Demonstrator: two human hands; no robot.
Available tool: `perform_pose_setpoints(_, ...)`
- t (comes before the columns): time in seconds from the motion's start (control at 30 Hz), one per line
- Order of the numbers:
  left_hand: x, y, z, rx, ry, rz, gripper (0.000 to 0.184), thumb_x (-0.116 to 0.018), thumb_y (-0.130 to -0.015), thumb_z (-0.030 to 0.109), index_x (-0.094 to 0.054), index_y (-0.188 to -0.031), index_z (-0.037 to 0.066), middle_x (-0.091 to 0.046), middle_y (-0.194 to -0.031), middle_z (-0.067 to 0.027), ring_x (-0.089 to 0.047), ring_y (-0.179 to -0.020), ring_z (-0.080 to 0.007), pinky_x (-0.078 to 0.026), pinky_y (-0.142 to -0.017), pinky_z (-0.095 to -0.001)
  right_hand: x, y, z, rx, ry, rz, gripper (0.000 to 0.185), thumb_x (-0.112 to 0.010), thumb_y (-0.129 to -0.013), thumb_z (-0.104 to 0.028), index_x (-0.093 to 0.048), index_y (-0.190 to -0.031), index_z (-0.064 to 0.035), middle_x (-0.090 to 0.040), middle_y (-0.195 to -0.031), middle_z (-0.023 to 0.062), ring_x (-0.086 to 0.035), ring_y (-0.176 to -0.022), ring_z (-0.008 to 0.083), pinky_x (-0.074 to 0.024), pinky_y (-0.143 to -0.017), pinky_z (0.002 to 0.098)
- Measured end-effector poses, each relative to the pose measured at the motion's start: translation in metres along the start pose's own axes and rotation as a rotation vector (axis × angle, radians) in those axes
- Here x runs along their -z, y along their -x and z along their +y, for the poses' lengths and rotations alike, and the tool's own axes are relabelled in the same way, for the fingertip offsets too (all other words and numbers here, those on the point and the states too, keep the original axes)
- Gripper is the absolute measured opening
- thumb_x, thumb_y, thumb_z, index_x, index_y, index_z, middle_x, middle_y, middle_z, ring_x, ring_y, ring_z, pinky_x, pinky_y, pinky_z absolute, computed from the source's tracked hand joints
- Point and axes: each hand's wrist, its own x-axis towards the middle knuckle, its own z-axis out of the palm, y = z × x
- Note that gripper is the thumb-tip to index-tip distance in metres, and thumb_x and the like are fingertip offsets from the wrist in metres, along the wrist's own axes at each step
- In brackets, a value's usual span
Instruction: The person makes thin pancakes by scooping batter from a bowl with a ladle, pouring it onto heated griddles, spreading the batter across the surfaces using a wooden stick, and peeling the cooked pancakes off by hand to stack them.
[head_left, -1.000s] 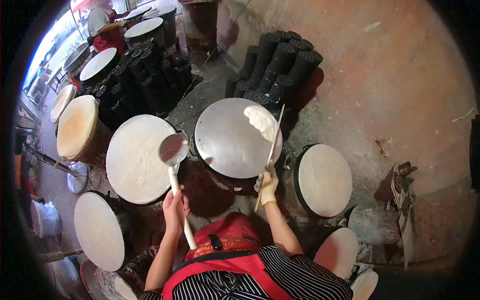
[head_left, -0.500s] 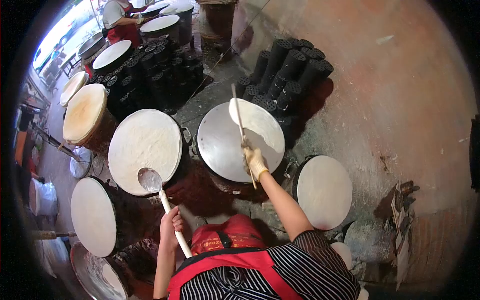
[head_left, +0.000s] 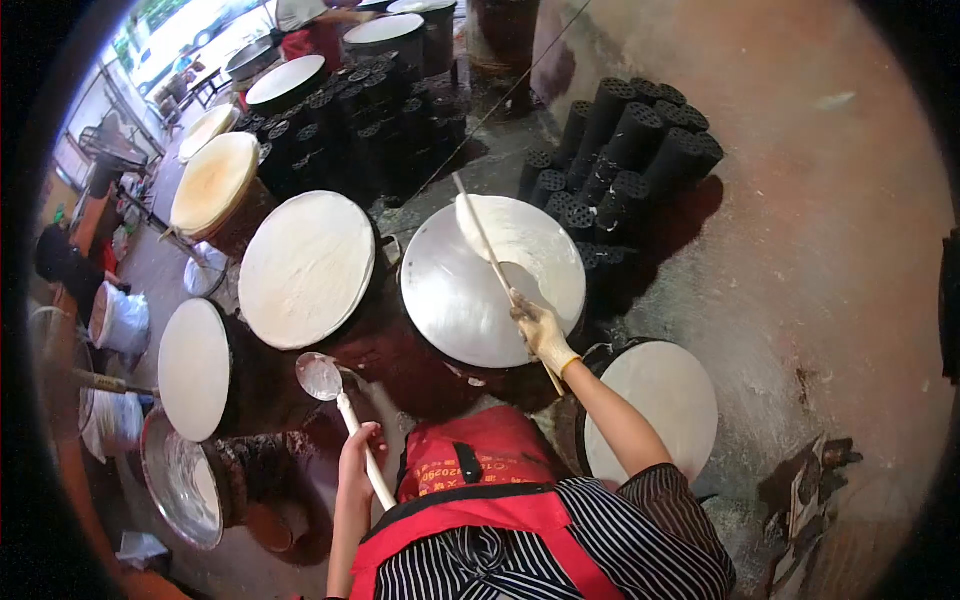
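Note:
My left hand [head_left: 362, 447] is closed round the white handle of a metal ladle [head_left: 319, 377], whose bowl hangs below the batter-covered round griddle [head_left: 308, 270]. Gloved, my right hand [head_left: 540, 328] grips a long thin wooden stick [head_left: 484, 232] over the middle metal griddle [head_left: 450, 300]. White batter [head_left: 510, 232] lies in a curved band on that griddle's upper and right part, with the stick across it. Bare metal shows on the left and lower part.
Stacks of black coal cylinders [head_left: 640, 150] stand behind the middle griddle. Another pale round griddle [head_left: 655, 410] is at the right, one [head_left: 194, 370] at the left. A metal basin [head_left: 182, 480] sits lower left. A co-worker [head_left: 312, 35] is partly visible at the top.
The batter has gone from a clump at the right to a spread band as my right hand swept the stick. My left hand's ladle has moved off the left griddle. The view has shifted.

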Motion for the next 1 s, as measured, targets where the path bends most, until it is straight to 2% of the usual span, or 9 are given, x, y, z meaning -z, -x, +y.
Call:
perform_pose_setpoints(0.13,0.004,0.015,-0.016,-0.017,0.005,-0.004,0.010,-0.061,-0.088,0.015,-0.062,-0.096,0.008,-0.063,-0.084,-0.0024,-0.061,-0.076,-0.0147,-0.053,-0.073,-0.0282,0.029,0.077,-0.051,-0.177,0.127,-0.259,0.049,-0.053,-0.096,-0.014,-0.043,-0.143,-0.0212,-0.061,-0.093,0.0023,-0.041,-0.053,0.0044,-0.0349,-0.043,0.0193)
perform_pose_setpoints(0.2,0.004,0.018,-0.020,-0.035,0.006,0.059,0.013,-0.062,-0.088,0.014,-0.062,-0.099,0.008,-0.063,-0.086,-0.0019,-0.062,-0.080,-0.0149,-0.053,-0.077,-0.0289,0.070,0.087,-0.024,-0.124,-0.034,-0.338,0.052,-0.050,-0.093,-0.007,-0.042,-0.143,-0.0120,-0.056,-0.078,-0.0022,-0.032,-0.046,0.0029,-0.0266,-0.038,0.0203)
perform_pose_setpoints(0.33,0.005,0.022,-0.023,-0.098,-0.014,0.145,0.019,-0.062,-0.088,0.015,-0.061,-0.105,0.007,-0.062,-0.101,-0.0015,-0.058,-0.098,-0.0129,-0.052,-0.084,-0.0300,0.111,0.038,-0.007,-0.123,-0.128,0.022,0.048,-0.048,-0.088,-0.006,-0.050,-0.135,-0.0079,-0.051,-0.064,-0.0017,-0.035,-0.039,0.0054,-0.0304,-0.033,0.0221)
perform_pose_setpoints(0.4,-0.006,0.032,-0.018,-0.109,-0.030,0.153,0.020,-0.061,-0.088,0.014,-0.061,-0.107,0.006,-0.060,-0.105,-0.0019,-0.056,-0.101,-0.0121,-0.051,-0.087,-0.0293,0.106,0.009,-0.015,-0.168,-0.149,0.005,0.046,-0.045,-0.088,-0.006,-0.053,-0.133,-0.0103,-0.049,-0.062,-0.0022,-0.036,-0.038,0.0061,-0.0303,-0.032,0.0233)
perform_pose_setpoints(0.47,-0.009,0.038,-0.017,-0.118,-0.025,0.131,0.020,-0.061,-0.088,0.014,-0.060,-0.107,0.006,-0.060,-0.105,-0.0022,-0.057,-0.101,-0.0122,-0.051,-0.088,-0.0289,0.095,0.006,-0.018,-0.213,-0.005,-0.195,0.038,-0.052,-0.094,-0.014,-0.057,-0.131,-0.0183,-0.046,-0.061,-0.0042,-0.035,-0.038,0.0051,-0.0264,-0.034,0.0223)
perform_pose_setpoints(0.6,-0.004,0.046,-0.021,-0.105,-0.066,0.117,0.021,-0.059,-0.088,0.012,-0.061,-0.108,0.005,-0.060,-0.097,0.0008,-0.057,-0.094,-0.0097,-0.051,-0.087,-0.0279,0.129,0.052,-0.039,-0.299,-0.117,-0.458,0.040,-0.057,-0.093,-0.017,-0.055,-0.133,-0.0163,-0.048,-0.064,-0.0049,-0.031,-0.040,0.0044,-0.0244,-0.035,0.0217)
perform_pose_setpoints(0.73,-0.018,0.063,-0.026,-0.117,-0.105,0.183,0.020,-0.059,-0.088,0.011,-0.062,-0.107,0.006,-0.054,-0.086,0.0050,-0.055,-0.084,-0.0070,-0.048,-0.089,-0.0271,0.152,-0.002,-0.021,-0.071,0.003,-0.298,0.043,-0.057,-0.093,-0.014,-0.053,-0.135,-0.0113,-0.058,-0.072,-0.0020,-0.039,-0.047,0.0031,-0.0310,-0.042,0.0196)
perform_pose_setpoints(0.9,-0.023,0.071,-0.018,-0.110,-0.103,0.171,0.022,-0.058,-0.087,0.009,-0.063,-0.108,0.006,-0.053,-0.087,0.0051,-0.054,-0.083,-0.0068,-0.049,-0.084,-0.0252,0.100,0.009,-0.041,-0.212,0.021,-0.396,0.037,-0.050,-0.097,-0.010,-0.053,-0.133,-0.0054,-0.061,-0.103,0.0031,-0.056,-0.087,0.0079,-0.0478,-0.070,0.0161)
perform_pose_setpoints(1.0,-0.032,0.072,-0.006,-0.112,-0.189,0.161,0.022,-0.059,-0.087,0.010,-0.064,-0.109,0.007,-0.053,-0.088,0.0048,-0.054,-0.083,-0.0068,-0.048,-0.084,-0.0248,0.106,0.078,-0.037,-0.241,-0.047,-0.493,0.040,-0.054,-0.096,-0.012,-0.051,-0.136,-0.0076,-0.059,-0.100,-0.0036,-0.051,-0.076,0.0019,-0.0431,-0.063,0.0138)
